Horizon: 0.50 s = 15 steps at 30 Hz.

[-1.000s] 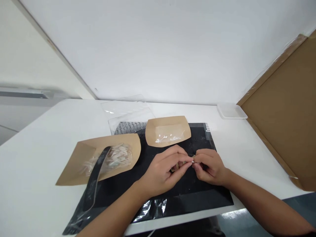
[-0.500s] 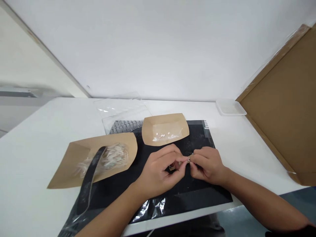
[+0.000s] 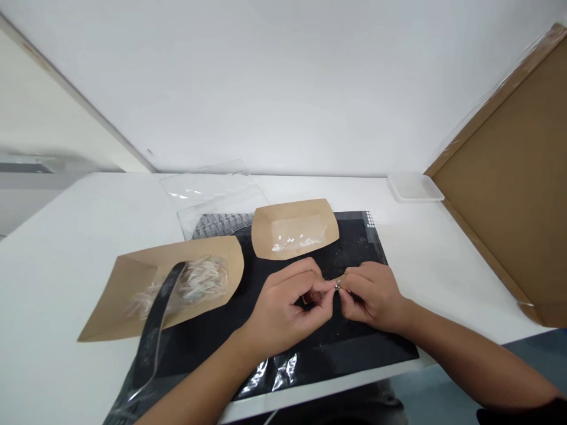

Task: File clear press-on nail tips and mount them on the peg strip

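My left hand (image 3: 290,304) and right hand (image 3: 372,295) nearly together, fingertips pinched on tiny piece (image 3: 337,284) — above black mat (image 3: 354,348), near small tray (image 3: 295,229).

Hands (image 3: 314,298) nearly touching, fingertips pinched; wrists angled inward, forearms spread apart.

One black sheet (image 3: 363,348). Over it, one left hand (image 3: 287,307) and one right hand (image 3: 374,295). Two brown trays (image 3: 305,215), at its left and far edges. Beyond its far right corner, one clear container (image 3: 414,189).
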### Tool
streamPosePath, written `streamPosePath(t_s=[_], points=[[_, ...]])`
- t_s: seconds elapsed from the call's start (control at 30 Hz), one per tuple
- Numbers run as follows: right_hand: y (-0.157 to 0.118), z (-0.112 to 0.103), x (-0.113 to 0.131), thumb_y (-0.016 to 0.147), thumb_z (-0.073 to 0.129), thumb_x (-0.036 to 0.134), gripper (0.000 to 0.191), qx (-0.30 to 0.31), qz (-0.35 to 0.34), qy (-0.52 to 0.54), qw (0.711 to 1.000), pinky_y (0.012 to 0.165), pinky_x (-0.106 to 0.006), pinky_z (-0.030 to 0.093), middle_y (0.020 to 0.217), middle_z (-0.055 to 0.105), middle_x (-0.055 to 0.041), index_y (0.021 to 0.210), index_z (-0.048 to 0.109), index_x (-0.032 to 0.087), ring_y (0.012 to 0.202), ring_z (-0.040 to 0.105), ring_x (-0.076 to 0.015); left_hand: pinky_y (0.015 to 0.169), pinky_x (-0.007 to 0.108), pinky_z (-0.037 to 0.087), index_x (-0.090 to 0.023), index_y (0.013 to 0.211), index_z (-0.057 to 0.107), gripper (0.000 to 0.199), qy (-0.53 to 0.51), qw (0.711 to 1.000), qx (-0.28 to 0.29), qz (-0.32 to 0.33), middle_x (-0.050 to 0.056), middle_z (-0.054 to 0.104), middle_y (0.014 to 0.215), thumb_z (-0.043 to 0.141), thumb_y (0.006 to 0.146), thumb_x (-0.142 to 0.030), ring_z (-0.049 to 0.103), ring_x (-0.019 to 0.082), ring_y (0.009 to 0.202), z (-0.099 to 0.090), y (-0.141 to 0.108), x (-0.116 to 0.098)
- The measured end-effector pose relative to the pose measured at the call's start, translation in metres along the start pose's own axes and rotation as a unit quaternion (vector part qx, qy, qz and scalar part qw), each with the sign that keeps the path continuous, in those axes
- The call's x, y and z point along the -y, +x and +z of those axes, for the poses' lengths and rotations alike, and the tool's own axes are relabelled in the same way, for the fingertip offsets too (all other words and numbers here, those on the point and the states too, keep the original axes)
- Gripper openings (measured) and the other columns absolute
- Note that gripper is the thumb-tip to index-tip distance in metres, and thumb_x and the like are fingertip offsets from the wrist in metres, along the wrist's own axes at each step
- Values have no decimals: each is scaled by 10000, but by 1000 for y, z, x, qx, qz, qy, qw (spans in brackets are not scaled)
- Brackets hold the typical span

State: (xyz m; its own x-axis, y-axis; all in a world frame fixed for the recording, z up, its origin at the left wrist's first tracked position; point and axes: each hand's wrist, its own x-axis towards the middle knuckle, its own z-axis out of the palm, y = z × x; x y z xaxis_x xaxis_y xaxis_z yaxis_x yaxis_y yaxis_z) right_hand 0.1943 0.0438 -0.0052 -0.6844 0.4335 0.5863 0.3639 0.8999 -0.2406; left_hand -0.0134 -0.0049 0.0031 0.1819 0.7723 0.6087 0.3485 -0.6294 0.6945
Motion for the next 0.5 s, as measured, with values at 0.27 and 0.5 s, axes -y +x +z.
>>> streamPosePath(t_s=[0.27,0.5], points=[[-1,1,0,974,520,208,226,17,5,21,1000,597,-286,281,621,502,57,749,521,218,559,393,-110,519,206,436,-174,752,648,149,10,1000,-15,-24,-17,572,685,705,849,-77,546,87,577,4,1,-3],[-1,2,0,986,511,223,257,21,17,43,999,598,-281,280,614,504,58,729,490,220,555,379,-107,495,184,445,-178,754,660,128,10,999,-18,-40,-24,568,672,691,843,-91,537,76,547,4,1,-5]])
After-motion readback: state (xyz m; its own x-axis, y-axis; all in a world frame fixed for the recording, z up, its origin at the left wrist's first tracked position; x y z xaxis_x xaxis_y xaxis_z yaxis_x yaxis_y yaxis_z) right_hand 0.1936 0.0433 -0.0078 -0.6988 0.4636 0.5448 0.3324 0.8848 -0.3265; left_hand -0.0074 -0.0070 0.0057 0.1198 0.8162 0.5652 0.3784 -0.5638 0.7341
